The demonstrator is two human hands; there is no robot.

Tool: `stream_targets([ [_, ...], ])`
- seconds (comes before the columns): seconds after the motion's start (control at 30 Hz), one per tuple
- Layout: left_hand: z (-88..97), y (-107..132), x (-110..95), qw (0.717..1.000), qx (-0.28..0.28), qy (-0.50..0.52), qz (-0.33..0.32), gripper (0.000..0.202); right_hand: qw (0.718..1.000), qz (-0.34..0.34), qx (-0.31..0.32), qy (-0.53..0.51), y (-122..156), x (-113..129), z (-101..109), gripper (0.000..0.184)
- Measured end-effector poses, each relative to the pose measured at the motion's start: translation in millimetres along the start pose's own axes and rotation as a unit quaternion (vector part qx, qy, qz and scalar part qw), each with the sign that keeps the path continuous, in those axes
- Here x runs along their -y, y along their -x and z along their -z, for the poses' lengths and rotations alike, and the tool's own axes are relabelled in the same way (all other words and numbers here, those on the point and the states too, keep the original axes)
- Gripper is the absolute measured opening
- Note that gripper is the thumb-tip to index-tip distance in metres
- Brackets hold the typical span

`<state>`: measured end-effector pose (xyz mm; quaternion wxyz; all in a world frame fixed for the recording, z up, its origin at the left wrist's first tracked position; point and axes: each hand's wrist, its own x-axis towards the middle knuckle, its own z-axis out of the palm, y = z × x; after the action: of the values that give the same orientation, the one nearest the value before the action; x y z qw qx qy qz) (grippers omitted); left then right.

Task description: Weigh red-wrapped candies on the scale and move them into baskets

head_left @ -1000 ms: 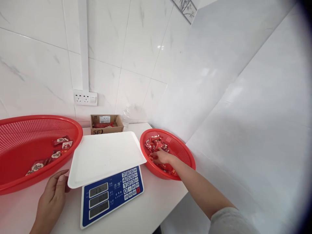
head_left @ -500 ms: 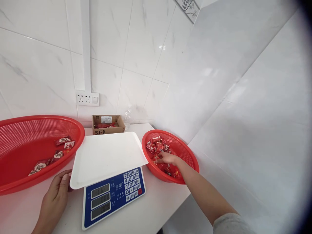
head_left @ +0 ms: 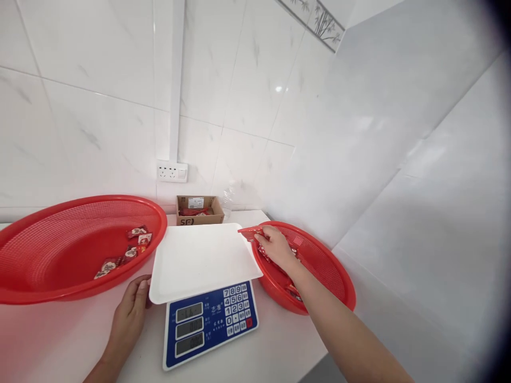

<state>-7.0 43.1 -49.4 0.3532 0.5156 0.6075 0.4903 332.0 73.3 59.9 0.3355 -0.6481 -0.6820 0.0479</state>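
My right hand point(head_left: 277, 247) is closed on a red packet point(head_left: 250, 232), held just above the right edge of the scale's white tray point(head_left: 199, 260). It is lifted over the small red basket point(head_left: 323, 271), which holds several more red packets. My left hand point(head_left: 130, 314) rests flat on the counter with fingers stretched out, touching the tray's left front corner. The blue scale point(head_left: 211, 324) with its keypad and displays sits below the tray.
A large red basket point(head_left: 48, 250) with several packets point(head_left: 136, 236) stands at the left. A small cardboard box point(head_left: 199, 209) and a clear plastic bag sit by the tiled wall under a socket point(head_left: 171, 171). The counter edge runs at the front right.
My right hand has come up out of the small basket with a red packet and moved left to the tray's edge. The view has shifted to the right. My left hand stays by the tray.
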Motion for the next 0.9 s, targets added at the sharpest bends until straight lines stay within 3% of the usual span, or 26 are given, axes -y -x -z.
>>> stream_targets([
  [0.1,0.4,2.0,-2.5,1.000,0.005,0.021,0.007,0.046,0.997,0.061,0.029,-0.042,2.3,32.4,-25.7,0.024],
  [0.27,2.3,3.6,-0.7,0.999,-0.003,0.038,0.008,0.050,0.958,0.111,0.263,-0.004,10.2,62.7,-55.5,0.049],
  [0.37,2.1,3.0,1.0,0.999,-0.008,0.052,0.010,0.054,0.941,0.112,0.320,0.023,10.5,70.9,-63.0,0.053],
  [0.53,0.4,3.0,-0.5,0.998,-0.007,0.059,0.016,0.054,0.943,0.085,0.319,0.029,4.1,74.8,-68.6,0.056],
  [0.63,0.6,3.5,-1.8,0.999,0.004,0.046,0.023,0.053,0.959,0.077,0.272,-0.008,-3.6,63.6,-59.9,0.051],
  [0.77,0.6,2.4,-2.3,0.999,0.016,0.025,0.037,0.051,0.986,0.015,0.165,0.007,-19.9,19.9,-31.8,0.047],
  [0.9,-0.7,-1.0,0.6,0.999,0.015,0.004,0.030,0.048,0.986,-0.086,0.129,0.068,-22.7,-46.2,-4.3,0.042],
])
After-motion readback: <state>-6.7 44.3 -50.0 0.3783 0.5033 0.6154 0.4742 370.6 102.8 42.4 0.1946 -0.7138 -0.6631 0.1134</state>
